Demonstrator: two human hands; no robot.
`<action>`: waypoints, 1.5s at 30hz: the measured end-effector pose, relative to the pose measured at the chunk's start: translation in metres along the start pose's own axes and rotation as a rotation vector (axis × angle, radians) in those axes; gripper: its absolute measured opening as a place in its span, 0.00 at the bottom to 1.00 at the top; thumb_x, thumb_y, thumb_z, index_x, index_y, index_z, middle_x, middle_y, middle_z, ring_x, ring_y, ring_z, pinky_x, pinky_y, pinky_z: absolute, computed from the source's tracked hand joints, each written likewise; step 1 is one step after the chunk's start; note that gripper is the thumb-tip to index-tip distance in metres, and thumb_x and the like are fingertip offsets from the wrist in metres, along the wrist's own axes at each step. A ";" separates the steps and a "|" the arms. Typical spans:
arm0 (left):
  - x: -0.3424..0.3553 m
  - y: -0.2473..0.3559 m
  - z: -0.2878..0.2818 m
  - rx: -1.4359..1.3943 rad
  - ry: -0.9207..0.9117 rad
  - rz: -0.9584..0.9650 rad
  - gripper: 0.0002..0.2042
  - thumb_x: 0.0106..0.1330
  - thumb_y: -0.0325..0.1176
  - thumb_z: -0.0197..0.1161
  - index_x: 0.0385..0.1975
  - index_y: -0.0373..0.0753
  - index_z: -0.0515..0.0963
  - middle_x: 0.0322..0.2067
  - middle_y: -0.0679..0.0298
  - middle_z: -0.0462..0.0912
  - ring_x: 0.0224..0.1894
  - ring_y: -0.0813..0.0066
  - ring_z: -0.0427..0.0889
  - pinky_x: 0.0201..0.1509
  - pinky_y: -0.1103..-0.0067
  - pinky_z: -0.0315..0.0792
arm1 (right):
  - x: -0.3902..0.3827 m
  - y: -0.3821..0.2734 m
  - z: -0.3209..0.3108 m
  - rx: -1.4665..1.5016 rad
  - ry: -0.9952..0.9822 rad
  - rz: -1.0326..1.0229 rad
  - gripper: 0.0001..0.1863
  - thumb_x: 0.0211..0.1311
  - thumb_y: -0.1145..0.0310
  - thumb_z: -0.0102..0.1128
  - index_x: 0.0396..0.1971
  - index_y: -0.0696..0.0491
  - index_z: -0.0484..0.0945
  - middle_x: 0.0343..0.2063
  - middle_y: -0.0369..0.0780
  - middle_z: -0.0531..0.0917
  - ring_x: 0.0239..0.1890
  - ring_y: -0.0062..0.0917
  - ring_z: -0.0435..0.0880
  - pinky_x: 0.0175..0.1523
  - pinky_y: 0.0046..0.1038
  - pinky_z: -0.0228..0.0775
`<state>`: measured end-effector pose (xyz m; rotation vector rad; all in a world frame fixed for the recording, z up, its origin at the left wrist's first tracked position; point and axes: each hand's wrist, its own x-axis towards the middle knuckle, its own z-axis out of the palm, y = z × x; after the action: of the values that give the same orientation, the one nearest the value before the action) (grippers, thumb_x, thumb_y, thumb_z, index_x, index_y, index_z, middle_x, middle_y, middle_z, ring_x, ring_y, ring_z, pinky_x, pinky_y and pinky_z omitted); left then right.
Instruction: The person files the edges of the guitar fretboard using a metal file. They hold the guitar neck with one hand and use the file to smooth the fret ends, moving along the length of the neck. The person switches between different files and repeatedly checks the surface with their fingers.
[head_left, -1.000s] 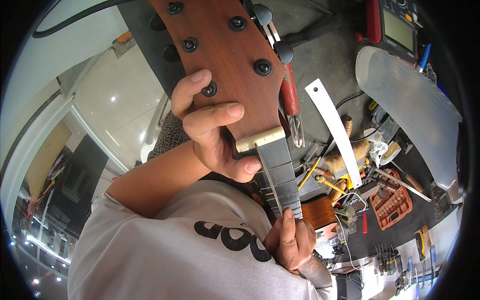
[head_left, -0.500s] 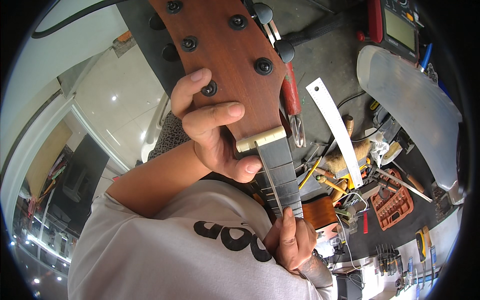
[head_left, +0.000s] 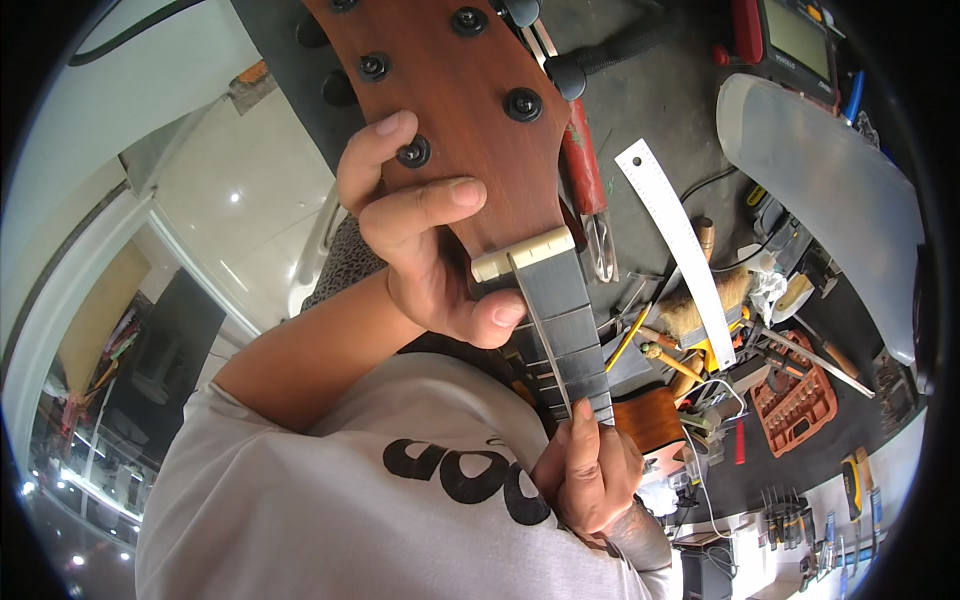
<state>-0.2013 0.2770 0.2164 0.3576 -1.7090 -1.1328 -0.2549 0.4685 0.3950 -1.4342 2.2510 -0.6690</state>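
Note:
A guitar's reddish-brown headstock (head_left: pixel 505 165) points away from me, with black tuning pegs and no strings. Below it are a cream nut (head_left: pixel 521 255) and a dark fretboard (head_left: pixel 562 300). A thin metal straightedge (head_left: pixel 540 330) stretches lengthwise over the frets, one end close to the nut. My left hand (head_left: pixel 430 245) is closed around the neck by the nut, two fingers over the headstock and the thumb beside the straightedge. Farther down the fretboard, my right hand (head_left: pixel 592 470) is closed, one fingertip at the straightedge's lower end; its other fingers partly hide their grip.
To the right, the dark workbench (head_left: pixel 640 110) carries a white ruler (head_left: pixel 685 255), red-handled tool (head_left: pixel 582 165), brush (head_left: pixel 708 300), orange tool case (head_left: pixel 800 400) and red meter (head_left: pixel 790 45). A translucent plastic cover (head_left: pixel 820 200) stands at far right. Several hand tools (head_left: pixel 785 515) line the lower right.
The view has shifted slightly, so the headstock and bench things appear a little higher. Both hands keep nearly the same places on the guitar.

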 end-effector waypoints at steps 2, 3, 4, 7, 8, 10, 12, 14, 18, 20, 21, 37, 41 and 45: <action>0.001 0.001 0.000 -0.009 0.000 -0.007 0.30 0.65 0.58 0.62 0.57 0.41 0.68 0.66 0.50 0.54 0.70 0.51 0.60 0.69 0.60 0.67 | 0.000 -0.002 -0.001 0.024 -0.011 0.011 0.27 0.53 0.89 0.58 0.57 0.74 0.74 0.15 0.41 0.71 0.11 0.26 0.66 0.17 0.29 0.59; 0.001 0.001 0.001 -0.012 0.001 -0.006 0.30 0.65 0.58 0.62 0.57 0.41 0.67 0.66 0.49 0.54 0.69 0.51 0.60 0.69 0.60 0.68 | -0.001 -0.001 -0.001 0.023 -0.005 0.009 0.27 0.53 0.89 0.58 0.57 0.74 0.74 0.15 0.41 0.71 0.12 0.26 0.66 0.17 0.29 0.59; 0.002 -0.001 0.000 -0.009 0.002 0.003 0.30 0.65 0.58 0.62 0.57 0.41 0.67 0.66 0.49 0.54 0.69 0.50 0.61 0.68 0.60 0.68 | -0.001 -0.001 -0.001 0.023 0.001 0.007 0.27 0.53 0.89 0.58 0.57 0.74 0.74 0.15 0.41 0.71 0.12 0.26 0.65 0.17 0.29 0.59; 0.005 0.000 0.001 -0.022 0.011 0.008 0.31 0.65 0.58 0.62 0.57 0.41 0.67 0.66 0.49 0.53 0.68 0.49 0.62 0.68 0.60 0.68 | -0.001 0.000 -0.002 0.033 -0.010 0.010 0.27 0.52 0.90 0.58 0.57 0.74 0.74 0.15 0.41 0.71 0.12 0.26 0.65 0.16 0.29 0.59; 0.005 0.000 0.002 -0.030 0.012 0.010 0.31 0.65 0.58 0.63 0.57 0.40 0.67 0.66 0.49 0.53 0.68 0.48 0.63 0.68 0.60 0.68 | -0.001 0.000 -0.002 0.038 -0.013 0.007 0.27 0.52 0.90 0.58 0.57 0.74 0.74 0.15 0.41 0.72 0.12 0.26 0.66 0.17 0.29 0.60; 0.006 0.000 0.002 -0.043 0.017 0.013 0.31 0.64 0.58 0.63 0.57 0.40 0.66 0.66 0.49 0.53 0.68 0.48 0.63 0.68 0.60 0.68 | -0.001 0.000 -0.003 0.046 -0.021 -0.003 0.27 0.51 0.90 0.58 0.56 0.75 0.74 0.16 0.42 0.73 0.12 0.26 0.66 0.18 0.29 0.61; 0.006 -0.001 0.002 -0.057 0.014 0.021 0.31 0.64 0.58 0.64 0.57 0.40 0.66 0.66 0.49 0.53 0.67 0.47 0.64 0.67 0.60 0.68 | -0.004 0.000 0.000 0.026 0.046 -0.029 0.27 0.52 0.90 0.58 0.56 0.75 0.74 0.17 0.45 0.75 0.13 0.27 0.69 0.19 0.30 0.64; 0.005 -0.003 0.002 -0.069 0.018 0.032 0.31 0.64 0.57 0.64 0.57 0.40 0.67 0.67 0.49 0.53 0.67 0.48 0.64 0.67 0.61 0.68 | -0.008 -0.001 0.000 0.011 0.083 -0.030 0.26 0.53 0.89 0.57 0.56 0.75 0.74 0.18 0.47 0.77 0.13 0.29 0.71 0.21 0.31 0.66; 0.004 -0.008 0.006 -0.074 0.068 0.070 0.32 0.63 0.56 0.66 0.57 0.39 0.69 0.67 0.50 0.54 0.66 0.51 0.65 0.66 0.63 0.69 | -0.029 0.003 -0.001 -0.033 0.114 0.011 0.27 0.53 0.84 0.57 0.57 0.75 0.73 0.19 0.45 0.76 0.15 0.28 0.73 0.20 0.31 0.67; 0.005 -0.008 0.007 -0.080 0.075 0.074 0.32 0.62 0.56 0.67 0.56 0.38 0.69 0.66 0.50 0.54 0.66 0.52 0.65 0.66 0.64 0.69 | -0.032 0.004 -0.002 -0.062 0.117 0.031 0.27 0.55 0.81 0.57 0.57 0.76 0.73 0.19 0.42 0.74 0.15 0.27 0.71 0.19 0.30 0.66; 0.005 -0.007 0.007 -0.086 0.075 0.073 0.32 0.62 0.55 0.67 0.56 0.38 0.70 0.66 0.50 0.54 0.66 0.53 0.65 0.66 0.64 0.69 | -0.031 0.003 -0.003 -0.062 0.084 0.045 0.27 0.55 0.81 0.57 0.57 0.76 0.73 0.19 0.42 0.74 0.15 0.27 0.71 0.19 0.30 0.66; 0.002 -0.004 0.005 -0.058 0.062 0.039 0.33 0.60 0.58 0.67 0.57 0.40 0.71 0.65 0.48 0.57 0.70 0.57 0.58 0.68 0.65 0.67 | -0.016 -0.006 -0.002 -0.034 0.024 0.098 0.26 0.58 0.87 0.55 0.59 0.69 0.75 0.20 0.46 0.78 0.16 0.29 0.71 0.22 0.29 0.63; 0.002 -0.005 0.006 -0.060 0.069 0.049 0.33 0.60 0.58 0.67 0.57 0.40 0.71 0.65 0.48 0.57 0.69 0.58 0.59 0.68 0.66 0.67 | -0.015 -0.006 -0.001 -0.037 0.019 0.099 0.26 0.58 0.87 0.55 0.60 0.69 0.75 0.20 0.46 0.78 0.16 0.29 0.71 0.22 0.29 0.64; 0.003 -0.004 0.007 -0.089 0.073 0.036 0.33 0.60 0.58 0.67 0.56 0.40 0.71 0.65 0.48 0.56 0.68 0.58 0.60 0.67 0.66 0.68 | -0.014 -0.007 -0.002 -0.043 0.021 0.098 0.26 0.58 0.87 0.55 0.60 0.69 0.74 0.20 0.46 0.78 0.16 0.29 0.71 0.22 0.29 0.64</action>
<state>-0.2090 0.2766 0.2143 0.3082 -1.5901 -1.1522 -0.2450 0.4787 0.4016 -1.3320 2.3481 -0.6110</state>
